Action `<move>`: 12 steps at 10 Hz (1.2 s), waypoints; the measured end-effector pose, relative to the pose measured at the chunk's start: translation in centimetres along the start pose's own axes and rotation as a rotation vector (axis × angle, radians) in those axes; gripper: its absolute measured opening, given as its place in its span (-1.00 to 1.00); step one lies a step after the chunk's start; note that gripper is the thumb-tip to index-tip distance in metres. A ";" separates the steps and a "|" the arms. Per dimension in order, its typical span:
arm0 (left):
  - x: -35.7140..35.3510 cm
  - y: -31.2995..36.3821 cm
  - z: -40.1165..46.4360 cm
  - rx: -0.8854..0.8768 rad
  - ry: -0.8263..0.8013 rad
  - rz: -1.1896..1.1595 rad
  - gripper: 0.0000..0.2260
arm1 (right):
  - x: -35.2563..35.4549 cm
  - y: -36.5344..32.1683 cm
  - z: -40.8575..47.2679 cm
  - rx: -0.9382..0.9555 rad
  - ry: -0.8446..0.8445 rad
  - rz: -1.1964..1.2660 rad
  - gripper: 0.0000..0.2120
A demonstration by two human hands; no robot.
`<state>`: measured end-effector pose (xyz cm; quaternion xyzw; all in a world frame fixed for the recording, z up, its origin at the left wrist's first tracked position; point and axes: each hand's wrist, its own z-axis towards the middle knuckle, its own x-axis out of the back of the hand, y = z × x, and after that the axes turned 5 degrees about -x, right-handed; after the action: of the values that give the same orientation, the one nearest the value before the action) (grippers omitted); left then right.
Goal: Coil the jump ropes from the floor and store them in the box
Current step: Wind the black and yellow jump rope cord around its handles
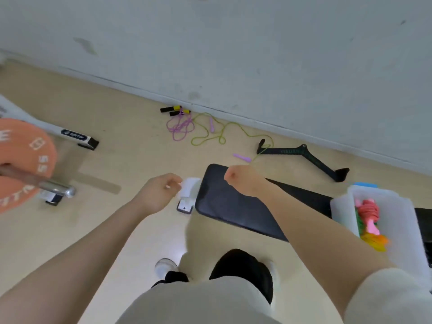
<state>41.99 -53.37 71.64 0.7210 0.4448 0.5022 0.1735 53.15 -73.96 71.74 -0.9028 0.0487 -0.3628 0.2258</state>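
Observation:
Two jump ropes lie loose on the floor by the wall: a purple rope with black-and-yellow handles, and a green rope with lilac handles. A clear plastic box at the right holds coiled ropes in pink, green and orange. My left hand hangs out in front with fingers loosely curled and nothing in it. My right hand is held over the bench end, fingers curled under; no rope shows in it.
A black padded bench runs from centre to right under the box. An orange weight plate on a barbell stands at the left. A black V-shaped cable handle lies near the wall. White frame feet stand on the floor.

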 end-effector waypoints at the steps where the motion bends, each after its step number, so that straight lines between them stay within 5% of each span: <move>1: 5.5 -3.8 -0.2 0.030 0.064 -0.005 -0.86 | -2.7 -5.7 1.9 -0.042 -0.012 -0.025 -0.76; 2: 9.5 -5.6 0.6 0.021 0.120 0.002 -0.82 | -3.4 -9.2 3.6 -0.047 -0.009 -0.077 -0.84; 5: 20.4 -9.6 8.2 -0.017 0.157 -0.112 -0.87 | -2.3 -17.5 13.9 -0.114 -0.064 -0.143 -0.67; 10: 26.9 -9.9 48.8 0.014 0.055 -0.098 -0.77 | 9.7 -24.0 48.1 -0.210 0.021 -0.159 -0.67; 12: 23.5 -18.1 63.0 0.042 -0.032 0.055 -0.64 | 6.3 -21.6 63.6 -0.241 0.014 -0.134 -0.60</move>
<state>91.21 -11.92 45.01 0.7444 0.4324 0.4857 0.1518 99.19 -32.54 44.88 -0.9221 0.0331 -0.3747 0.0905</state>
